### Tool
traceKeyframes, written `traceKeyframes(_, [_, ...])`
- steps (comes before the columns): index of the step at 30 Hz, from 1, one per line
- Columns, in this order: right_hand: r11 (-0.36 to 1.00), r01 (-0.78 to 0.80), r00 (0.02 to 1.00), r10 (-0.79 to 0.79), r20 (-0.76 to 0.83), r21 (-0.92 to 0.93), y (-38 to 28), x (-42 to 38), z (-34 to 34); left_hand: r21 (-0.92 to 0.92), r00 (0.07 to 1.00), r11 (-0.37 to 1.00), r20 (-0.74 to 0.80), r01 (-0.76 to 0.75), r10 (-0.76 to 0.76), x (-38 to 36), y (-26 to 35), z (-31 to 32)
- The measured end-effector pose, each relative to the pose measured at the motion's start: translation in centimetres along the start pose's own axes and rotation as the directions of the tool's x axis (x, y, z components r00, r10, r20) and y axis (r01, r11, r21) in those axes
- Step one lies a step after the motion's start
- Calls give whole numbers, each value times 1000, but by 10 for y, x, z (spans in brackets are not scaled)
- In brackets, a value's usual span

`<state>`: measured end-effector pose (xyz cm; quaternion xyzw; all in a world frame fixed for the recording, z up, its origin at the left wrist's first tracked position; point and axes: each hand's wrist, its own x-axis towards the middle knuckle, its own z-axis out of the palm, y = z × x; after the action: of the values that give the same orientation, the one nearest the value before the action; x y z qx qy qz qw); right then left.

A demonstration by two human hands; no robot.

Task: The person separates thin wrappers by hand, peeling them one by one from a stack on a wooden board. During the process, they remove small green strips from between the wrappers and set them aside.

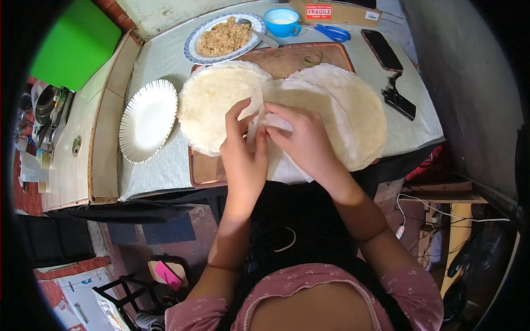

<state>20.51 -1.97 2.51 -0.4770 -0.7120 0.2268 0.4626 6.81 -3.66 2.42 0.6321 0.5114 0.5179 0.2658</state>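
Observation:
Between both hands a thin, pale, translucent wrapper sheet is held up, pinched at its edges. My left hand has its thumb and fingers closed on the left side of the sheet. From the right, my right hand pinches it with thumb and forefinger. Below the hands lie two round stacks of thin wrappers: a left stack and a wider right stack, whose top sheets overlap unevenly. Both stacks rest on a brown wooden board.
A blue-rimmed plate holds chopped filling and a spoon. Nearby are a blue cup, blue-handled scissors and a cardboard box. A white fluted paper plate sits left, a phone and black device right.

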Motion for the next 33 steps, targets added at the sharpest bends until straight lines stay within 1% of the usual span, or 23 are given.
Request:
traceKeyframes(1, [999, -38, 999, 37, 28, 16, -2, -1, -2, 5, 1000, 1000, -7, 7, -7, -1, -3, 0])
traceKeyframes(4, [995, -90, 994, 88, 57, 36, -1, -1, 0, 27, 995, 997, -55, -79, 80, -2, -11, 3])
traceKeyframes(7, [993, 99, 994, -102, -39, -69, 2, -2, -2, 46, 996, 996, -57, -72, 75, -4, -7, 2])
traceKeyframes(10, [982, 81, 995, -89, -44, -168, 1, -4, 4, 52, 996, 997, -57, -64, 67, -5, 1, 4])
traceKeyframes(13, [978, 87, 995, -94, -24, -191, 0, -5, 3, 129, 987, 983, -75, -132, 143, -4, -7, 4])
traceKeyframes(16, [957, 73, 991, -101, -87, -282, -9, -5, 5, 48, 996, 996, -46, -77, 79, -7, 0, 6])
traceKeyframes(19, [904, 161, 976, -206, -74, -397, -2, -5, 10, 89, 996, 994, -50, -66, 71, -6, -4, 6])
traceKeyframes(22, [874, 148, 985, -170, -5, -462, 1, -6, 9, 87, 999, 996, -25, -36, 38, -5, -2, 2])
traceKeyframes(25, [943, 46, 991, -84, -101, -330, 6, -3, 6, 197, 972, 955, -43, -220, 233, 0, -14, 1])
traceKeyframes(28, [964, 76, 987, -109, -117, -254, 8, 0, 6, 90, 1000, 996, -13, -3, 4, -4, -2, 1])
traceKeyframes(31, [961, 157, 975, -188, -119, -228, 12, 3, 8, 163, 987, 977, -56, -140, 150, -2, -12, 6])
traceKeyframes(33, [962, 113, 984, -143, -105, -247, 17, 0, 12, 165, 997, 985, -56, -47, 57, -1, -10, 4])
